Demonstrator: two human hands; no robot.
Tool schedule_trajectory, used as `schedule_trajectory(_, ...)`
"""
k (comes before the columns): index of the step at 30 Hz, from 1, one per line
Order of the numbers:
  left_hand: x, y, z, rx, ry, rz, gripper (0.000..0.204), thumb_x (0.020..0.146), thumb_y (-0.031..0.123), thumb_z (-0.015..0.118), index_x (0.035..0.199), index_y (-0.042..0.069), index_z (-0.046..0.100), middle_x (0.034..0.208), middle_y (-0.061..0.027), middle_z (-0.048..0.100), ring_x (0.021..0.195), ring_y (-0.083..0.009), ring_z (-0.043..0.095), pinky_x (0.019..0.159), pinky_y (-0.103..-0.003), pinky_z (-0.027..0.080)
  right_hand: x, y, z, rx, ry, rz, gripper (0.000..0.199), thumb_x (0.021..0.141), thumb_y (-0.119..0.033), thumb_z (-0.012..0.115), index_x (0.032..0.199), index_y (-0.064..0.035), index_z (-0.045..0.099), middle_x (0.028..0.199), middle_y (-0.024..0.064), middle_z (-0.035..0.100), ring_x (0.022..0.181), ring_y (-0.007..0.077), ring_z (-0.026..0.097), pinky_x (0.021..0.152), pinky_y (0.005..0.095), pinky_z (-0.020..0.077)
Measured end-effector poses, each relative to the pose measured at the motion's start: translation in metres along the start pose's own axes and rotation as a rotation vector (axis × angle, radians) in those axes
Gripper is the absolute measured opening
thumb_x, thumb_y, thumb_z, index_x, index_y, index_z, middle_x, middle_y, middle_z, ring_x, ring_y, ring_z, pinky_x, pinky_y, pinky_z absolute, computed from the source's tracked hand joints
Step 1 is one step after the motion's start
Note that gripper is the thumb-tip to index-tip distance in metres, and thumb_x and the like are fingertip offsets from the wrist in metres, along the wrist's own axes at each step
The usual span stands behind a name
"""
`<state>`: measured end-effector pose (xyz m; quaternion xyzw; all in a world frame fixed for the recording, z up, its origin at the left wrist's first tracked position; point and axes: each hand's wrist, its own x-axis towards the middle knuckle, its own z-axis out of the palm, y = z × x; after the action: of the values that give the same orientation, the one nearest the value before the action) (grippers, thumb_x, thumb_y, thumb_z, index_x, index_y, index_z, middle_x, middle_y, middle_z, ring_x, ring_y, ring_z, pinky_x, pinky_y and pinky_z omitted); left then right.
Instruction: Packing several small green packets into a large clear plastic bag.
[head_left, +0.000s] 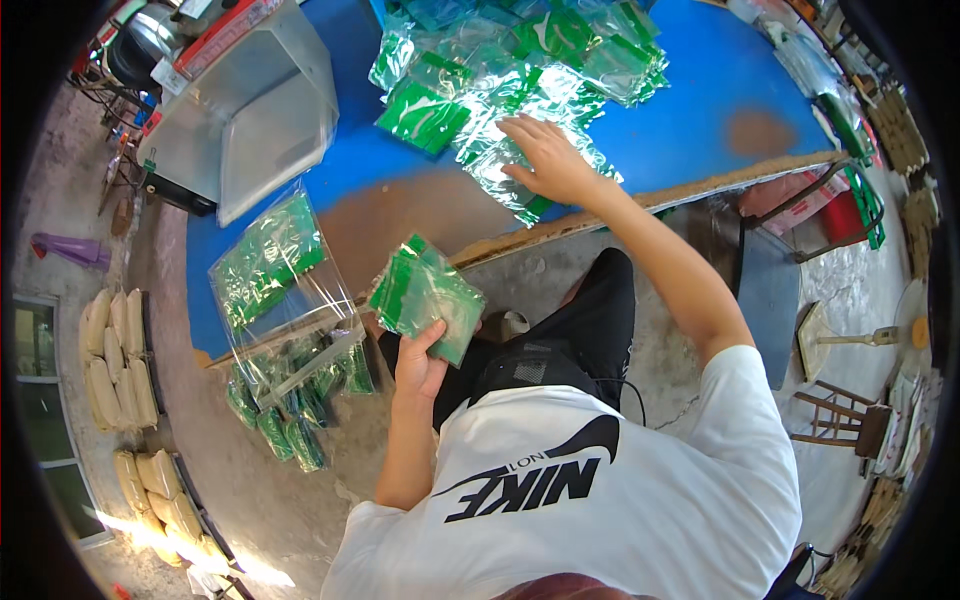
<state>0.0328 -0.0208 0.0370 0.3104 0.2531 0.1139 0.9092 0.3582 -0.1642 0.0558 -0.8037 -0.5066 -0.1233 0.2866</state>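
Observation:
My left hand grips a stack of flat green-and-clear plastic packets over my lap, just off the table's near edge. The thumb lies across the stack's lower side. My right hand rests with fingers stretched out on shiny clear packets near the table's front. These belong to a loose heap of green-and-clear packets spread toward the far side. Left of my left hand, a large clear bag partly filled with green packets lies over the table's edge.
The blue table has a worn wooden front edge. A translucent plastic bin lies tipped at the far left. Several bundled green packets sit below the table's left corner. A small wooden stool and a grey panel are at right.

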Motion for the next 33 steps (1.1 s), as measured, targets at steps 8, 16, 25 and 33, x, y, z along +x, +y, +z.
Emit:
schedule_trajectory(8,-0.004,-0.019,-0.018,-0.023,-0.076,-0.040,0.060,0.084,-0.002,0.072,0.139,0.005,0.047,0.134,-0.0081,0.057,0.127,-0.0250,0.054,0.112,-0.042,0.041,0.076,-0.002,-0.013,-0.076,-0.623,-0.086,0.038,0.079,-0.025,0.079,0.111,-0.0080,0.071,0.112,0.0124,0.071,0.101,0.0323,0.068,0.087,0.0448,0.0523)
schedule_trajectory(16,-0.007,-0.001,-0.006,-0.469,-0.353,-0.017,0.056,0.088,0.012,0.073,0.138,0.005,0.049,0.140,-0.0130,0.053,0.131,-0.0321,0.050,0.120,-0.058,0.028,0.058,-0.118,-0.021,0.834,-0.032,0.498,0.048,0.092,-0.031,0.070,0.121,0.0061,0.060,0.100,0.0146,0.073,0.090,0.0184,0.069,0.072,0.0310,0.0568)
schedule_trajectory(25,-0.016,-0.007,-0.027,0.102,0.237,0.371,0.048,0.094,0.000,0.060,0.140,0.001,0.046,0.136,-0.0100,0.055,0.122,-0.0242,0.057,0.107,-0.038,0.046,0.076,-0.088,0.087,-0.161,-0.117,0.047,0.078,0.093,-0.060,0.056,0.136,0.0047,0.049,0.148,0.0250,0.043,0.141,0.0419,0.035,0.115,0.0513,0.0288)
schedule_trajectory(33,-0.060,0.017,-0.059,0.302,0.108,0.280,0.070,0.074,0.002,0.083,0.136,0.002,0.050,0.130,-0.0111,0.058,0.113,-0.0238,0.062,0.097,-0.039,0.051,-0.028,-0.118,0.052,0.257,-0.215,-0.645,0.042,0.089,-0.026,0.067,0.123,-0.0016,0.061,0.130,0.0160,0.061,0.116,0.0340,0.059,0.095,0.0447,0.0476)
